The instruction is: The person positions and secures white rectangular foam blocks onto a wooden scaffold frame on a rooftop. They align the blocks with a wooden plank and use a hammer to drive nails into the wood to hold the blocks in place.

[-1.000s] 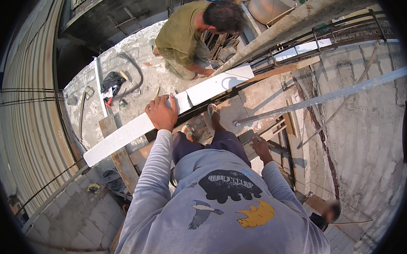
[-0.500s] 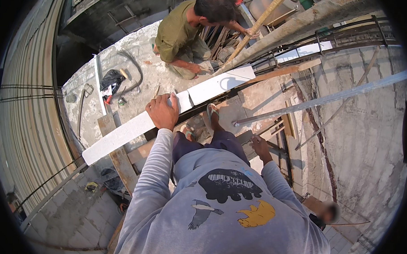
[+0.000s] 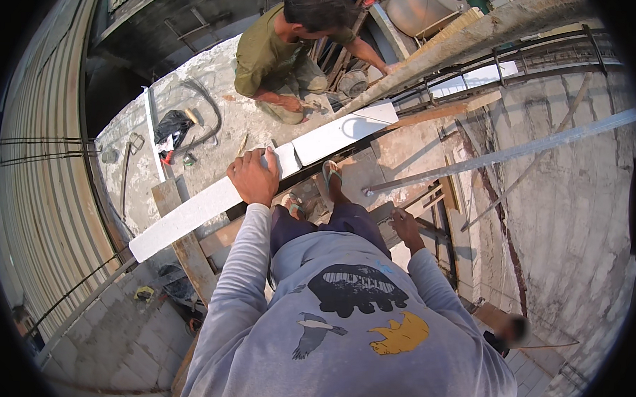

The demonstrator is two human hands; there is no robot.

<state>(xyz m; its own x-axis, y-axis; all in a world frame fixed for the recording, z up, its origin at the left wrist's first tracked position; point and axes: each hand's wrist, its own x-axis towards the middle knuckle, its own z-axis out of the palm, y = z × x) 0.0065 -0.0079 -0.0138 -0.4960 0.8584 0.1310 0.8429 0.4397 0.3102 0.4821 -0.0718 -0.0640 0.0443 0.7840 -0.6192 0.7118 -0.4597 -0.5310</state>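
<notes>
A long white block-like strip (image 3: 184, 225) lies slantwise before me, and a second white piece (image 3: 345, 133) meets its right end at a narrow dark joint. My left hand (image 3: 253, 177) grips the first strip close to that joint, fingers bent over its far edge and thumb pointing at the joint. Low by my right thigh, my right hand (image 3: 406, 229) has its fingers curled. Beside its fingertips is a flat grey blade-like piece (image 3: 382, 214); whatever the hand holds is mostly hidden.
A co-worker in an olive shirt (image 3: 263, 53) crouches beyond the strip. Black bag (image 3: 172, 130) and dark hose (image 3: 212, 118) lie on the concrete slab. A metal bar (image 3: 502, 150) slants across the right side. Wooden planks (image 3: 189, 264) and steel rebar (image 3: 443, 238) lie around my feet.
The co-worker has shifted slightly left, and the wooden pole that person's far hand held has tilted lower. My left hand stays on the strip; my right hand has barely moved.
</notes>
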